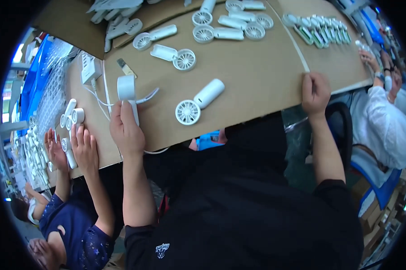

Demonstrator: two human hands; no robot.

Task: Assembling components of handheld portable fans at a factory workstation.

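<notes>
Left of the middle, my left hand [127,128] is closed around the handle of a white handheld fan [126,87], held upright with its round head on top. A white cable [150,96] curves just behind this fan; whether it is plugged in, I cannot tell. My right hand [316,93] rests as a fist at the table's near edge, with nothing showing out of it. Between the hands, another white handheld fan [188,112] lies on the brown tabletop [257,85], its round grille toward me and its handle slanting up right.
Several white fans [203,33] lie along the far side. A row of green-and-white fans [320,31] lies at the far right. A white charging hub [91,68] with cables stands left, near a small flat piece [127,67]. Co-workers' hands [85,146] are at the left; others sit right.
</notes>
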